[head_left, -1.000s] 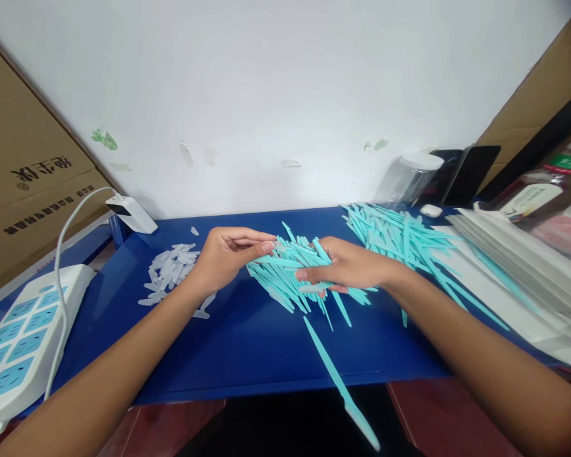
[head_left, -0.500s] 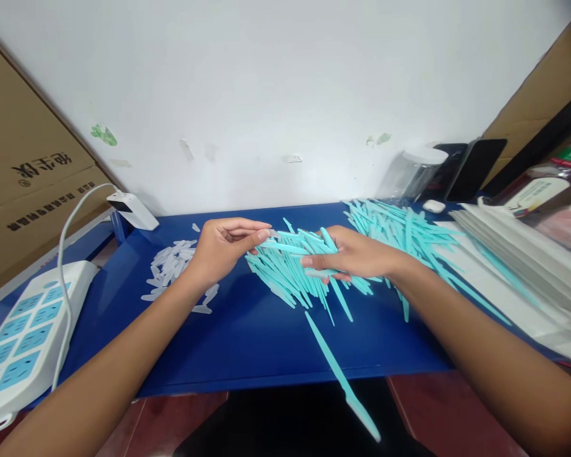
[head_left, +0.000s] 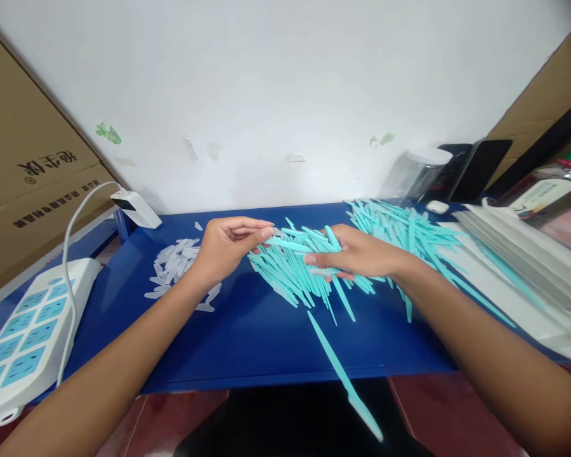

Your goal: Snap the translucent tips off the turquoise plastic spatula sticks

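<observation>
My left hand (head_left: 231, 247) is closed in a pinch on a small clear plastic cap (head_left: 276, 231), at the end of a teal eyebrow razor. My right hand (head_left: 359, 251) is wrapped round several teal eyebrow razors (head_left: 332, 238), their ends pointing left toward the cap. Whether the cap is seated on the razor I cannot tell. Under both hands spreads a heap of teal razors (head_left: 285, 279). Left of my left wrist lies a pile of translucent caps (head_left: 174, 261), partly hidden by the forearm. One razor (head_left: 335, 362) juts over the table's front edge.
Another pile of teal razors (head_left: 385, 222) lies behind my right forearm on the blue table (head_left: 247, 355). At left are a power strip (head_left: 33, 336), a white charger (head_left: 137, 209) and a cardboard box (head_left: 38, 146). A clear jar (head_left: 421, 174) and stacked pale sleeves (head_left: 528, 266) stand right.
The view has shifted slightly, so most things sit a little further right. Both hands keep the same hold, with the cap and razor ends still close together.
</observation>
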{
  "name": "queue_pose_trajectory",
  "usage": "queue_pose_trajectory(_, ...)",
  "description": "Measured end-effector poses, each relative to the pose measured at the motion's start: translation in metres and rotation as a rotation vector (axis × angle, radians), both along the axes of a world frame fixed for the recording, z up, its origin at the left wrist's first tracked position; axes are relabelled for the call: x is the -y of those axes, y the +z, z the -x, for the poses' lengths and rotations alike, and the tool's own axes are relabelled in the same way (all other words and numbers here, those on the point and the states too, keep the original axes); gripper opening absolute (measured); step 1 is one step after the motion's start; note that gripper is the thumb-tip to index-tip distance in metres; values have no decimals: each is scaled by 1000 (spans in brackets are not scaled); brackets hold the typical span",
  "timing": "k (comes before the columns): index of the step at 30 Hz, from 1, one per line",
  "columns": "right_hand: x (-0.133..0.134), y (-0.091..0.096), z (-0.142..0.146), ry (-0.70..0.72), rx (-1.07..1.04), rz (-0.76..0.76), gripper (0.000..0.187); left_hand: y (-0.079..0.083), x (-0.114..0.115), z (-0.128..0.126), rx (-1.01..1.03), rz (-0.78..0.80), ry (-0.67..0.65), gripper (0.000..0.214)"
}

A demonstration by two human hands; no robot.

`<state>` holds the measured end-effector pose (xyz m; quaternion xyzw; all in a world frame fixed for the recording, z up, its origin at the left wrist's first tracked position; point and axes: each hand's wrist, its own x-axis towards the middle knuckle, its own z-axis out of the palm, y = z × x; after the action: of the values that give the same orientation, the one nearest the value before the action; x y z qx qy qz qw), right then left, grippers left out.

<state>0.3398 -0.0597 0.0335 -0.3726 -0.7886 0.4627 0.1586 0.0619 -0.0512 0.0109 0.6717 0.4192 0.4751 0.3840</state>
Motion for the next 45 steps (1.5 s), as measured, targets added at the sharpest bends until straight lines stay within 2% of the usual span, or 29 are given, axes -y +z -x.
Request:
queue_pose_trajectory(8,3,-2,6,28,-25,76,45,-4,3,-4,-9,14,-34,30)
queue_pose_trajectory(12,4,-6,11,118,-101,110,38,-6,8,-9,-32,23,-79,27)
queue_pose_trajectory(15,5,-7,12,132,-133,119,35,-7,13,-14,-49,14,-88,25)
queue_pose_trajectory(20,3,-7,8,97,-59,91,37,-4,13,-13,-52,-31,-61,25)
queue_pose_trajectory(24,-2,-6,1,-3,7,35,37,2,4,-3,21,-78,51,32)
queue_pose_trajectory(26,-3,-5,-2,-28,5,3,40,2,0,0,41,-67,66,34)
queue_pose_trajectory(29,-1,-4,-1,-8,-13,-4,45,-1,2,-2,-1,-22,-18,33)
queue_pose_trajectory(34,5,-3,10,72,-61,76,47,-6,12,-12,-98,21,-135,28)
queue_pose_trajectory(38,6,-4,15,81,-71,72,50,-4,12,-12,-106,18,-129,28)
queue_pose_trajectory(45,1,-10,7,64,-83,22,54,-2,8,-7,-83,-27,-88,32)
